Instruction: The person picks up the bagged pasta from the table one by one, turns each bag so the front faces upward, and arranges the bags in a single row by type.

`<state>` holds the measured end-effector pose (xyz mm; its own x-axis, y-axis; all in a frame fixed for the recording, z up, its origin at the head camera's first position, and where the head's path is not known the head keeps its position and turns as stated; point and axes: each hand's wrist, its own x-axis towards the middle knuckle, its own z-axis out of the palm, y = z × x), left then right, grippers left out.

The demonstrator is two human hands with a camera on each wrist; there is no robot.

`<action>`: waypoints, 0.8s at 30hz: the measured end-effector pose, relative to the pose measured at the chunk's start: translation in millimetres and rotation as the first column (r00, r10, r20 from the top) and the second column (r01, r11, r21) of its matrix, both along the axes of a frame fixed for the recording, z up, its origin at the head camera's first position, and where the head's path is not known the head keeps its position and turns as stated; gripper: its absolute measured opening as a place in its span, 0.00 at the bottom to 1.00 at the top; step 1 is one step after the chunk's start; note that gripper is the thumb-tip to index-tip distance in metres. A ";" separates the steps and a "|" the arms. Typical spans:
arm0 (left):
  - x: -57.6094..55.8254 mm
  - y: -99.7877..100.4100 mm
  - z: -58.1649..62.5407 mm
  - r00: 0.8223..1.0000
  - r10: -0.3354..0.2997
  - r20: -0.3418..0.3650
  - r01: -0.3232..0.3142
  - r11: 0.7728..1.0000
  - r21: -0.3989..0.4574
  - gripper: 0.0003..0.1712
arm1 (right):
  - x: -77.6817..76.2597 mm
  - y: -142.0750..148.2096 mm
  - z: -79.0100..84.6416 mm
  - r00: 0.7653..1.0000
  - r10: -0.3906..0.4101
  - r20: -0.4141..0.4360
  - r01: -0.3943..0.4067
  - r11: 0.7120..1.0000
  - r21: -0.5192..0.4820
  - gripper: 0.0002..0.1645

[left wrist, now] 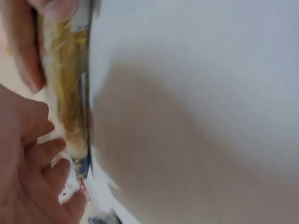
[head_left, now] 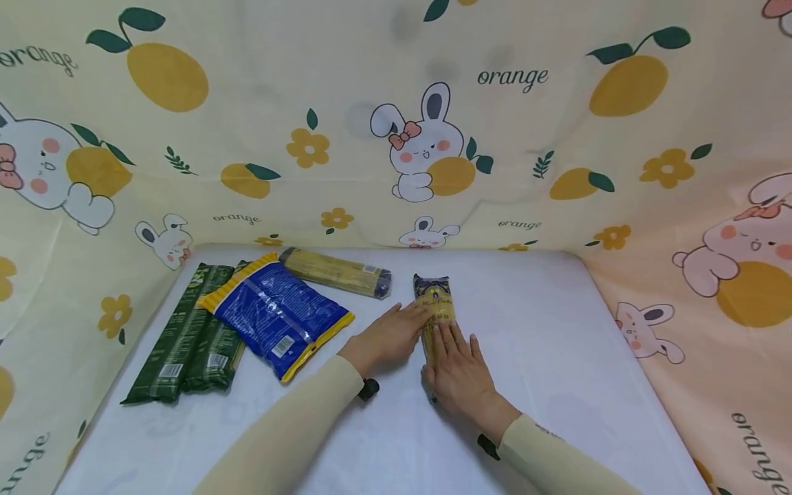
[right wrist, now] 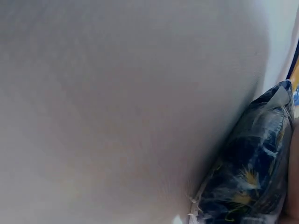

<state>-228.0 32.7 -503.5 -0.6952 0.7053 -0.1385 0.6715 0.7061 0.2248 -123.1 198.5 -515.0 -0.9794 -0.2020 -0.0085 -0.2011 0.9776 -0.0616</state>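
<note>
Right hand [head_left: 463,377] on yellow packet [head_left: 442,311], left hand [head_left: 396,334] apparently touching it

Head view above — wrist views beside packet [head_left: 441,301]

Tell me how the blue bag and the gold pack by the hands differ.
The blue bag is broad; the gold pack is narrow. The blue bag has yellow ends; the gold pack has a dark far end. The blue bag lies partly on green packs; the gold pack lies on the table, the left hand and right hand at it. Both are printed packaging.
</note>
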 end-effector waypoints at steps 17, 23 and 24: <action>-68.3 -67.8 8.0 0.869 0.484 -0.100 -0.484 0.875 0.026 0.36 | -12.3 52.7 7.2 0.991 -0.131 0.016 0.131 0.991 -0.002 0.44; -76.2 -75.3 -3.2 0.833 0.553 -0.011 -0.553 0.833 0.011 0.37 | -14.7 97.7 9.4 0.982 -0.184 0.035 0.183 0.983 0.009 0.46; -76.2 -74.9 -4.1 0.832 0.555 -0.008 -0.555 0.832 0.012 0.37 | -14.5 106.2 10.4 0.981 -0.189 0.037 0.188 0.982 0.011 0.46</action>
<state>-304.2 -42.2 -507.5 -0.9714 0.2019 -0.1247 0.1700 0.9587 0.2279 -137.6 304.7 -504.6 -0.9988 -0.0135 -0.0470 -0.0107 0.9982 -0.0586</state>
